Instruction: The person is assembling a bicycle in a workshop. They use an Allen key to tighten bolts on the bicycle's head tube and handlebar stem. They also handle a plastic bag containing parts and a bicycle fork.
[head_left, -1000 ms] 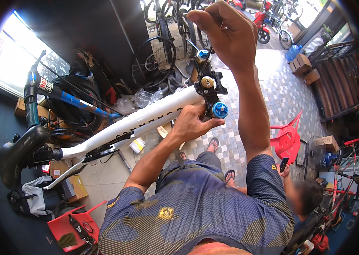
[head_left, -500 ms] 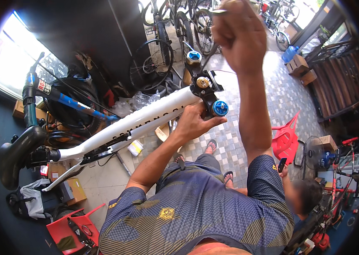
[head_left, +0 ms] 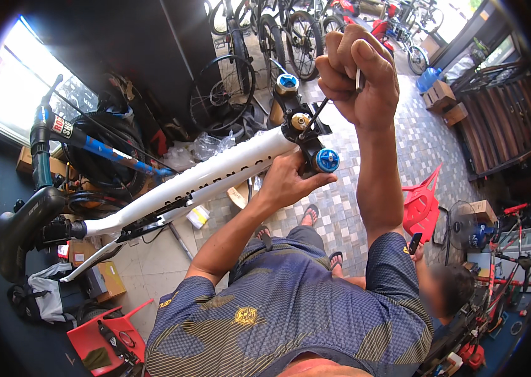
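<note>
A white bike frame lies slantwise before me, its black fork crown at the front end. On the crown are a gold-coloured cap and two blue fork caps: the far one and the near one. My left hand is closed round the crown area beside the near cap, its thumb stretched toward that cap and its other fingers partly hidden. My raised right hand is closed on a slim hex key, whose dark shaft runs down to the crown beside the gold cap.
A black saddle sits at the frame's rear. Several bikes and a loose wheel stand beyond. Red chairs flank me. At right, a person holds a phone near a fan. Boxes lie at left.
My right hand has come lower and nearer, turning so its fingers show. The hex key's shaft now reaches the crown. My left hand stays in place.
</note>
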The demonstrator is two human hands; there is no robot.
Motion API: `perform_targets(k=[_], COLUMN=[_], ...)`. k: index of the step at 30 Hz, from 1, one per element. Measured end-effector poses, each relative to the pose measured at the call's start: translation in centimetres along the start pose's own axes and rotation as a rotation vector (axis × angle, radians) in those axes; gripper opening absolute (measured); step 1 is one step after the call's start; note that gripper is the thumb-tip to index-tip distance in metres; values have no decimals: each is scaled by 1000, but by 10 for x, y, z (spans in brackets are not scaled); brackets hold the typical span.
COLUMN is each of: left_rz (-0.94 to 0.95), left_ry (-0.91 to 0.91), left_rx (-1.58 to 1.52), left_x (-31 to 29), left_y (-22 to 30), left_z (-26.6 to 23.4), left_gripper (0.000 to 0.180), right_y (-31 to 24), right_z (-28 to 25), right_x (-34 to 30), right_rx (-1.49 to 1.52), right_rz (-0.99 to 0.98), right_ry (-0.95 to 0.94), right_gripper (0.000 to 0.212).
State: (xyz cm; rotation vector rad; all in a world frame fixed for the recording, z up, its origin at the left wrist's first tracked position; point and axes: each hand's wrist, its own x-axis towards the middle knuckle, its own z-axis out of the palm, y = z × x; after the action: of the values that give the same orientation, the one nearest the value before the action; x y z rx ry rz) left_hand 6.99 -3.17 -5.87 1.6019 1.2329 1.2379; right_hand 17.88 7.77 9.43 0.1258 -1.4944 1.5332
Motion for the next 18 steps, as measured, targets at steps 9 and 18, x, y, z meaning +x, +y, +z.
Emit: perform_targets(k=[9,18], left_rz=[-10,-21], left_ry=[-11,-6], left_rx=[10,10], left_x=[2,3], left_y=[3,3], left_z=[1,4], left_gripper=[55,55], right_y=[-5,9], right_z=[-3,-14], right_x=[0,8], right_rx=[88,38], right_rz=[-3,-44], right_ry=[-448,-377], right_gripper=[38,42])
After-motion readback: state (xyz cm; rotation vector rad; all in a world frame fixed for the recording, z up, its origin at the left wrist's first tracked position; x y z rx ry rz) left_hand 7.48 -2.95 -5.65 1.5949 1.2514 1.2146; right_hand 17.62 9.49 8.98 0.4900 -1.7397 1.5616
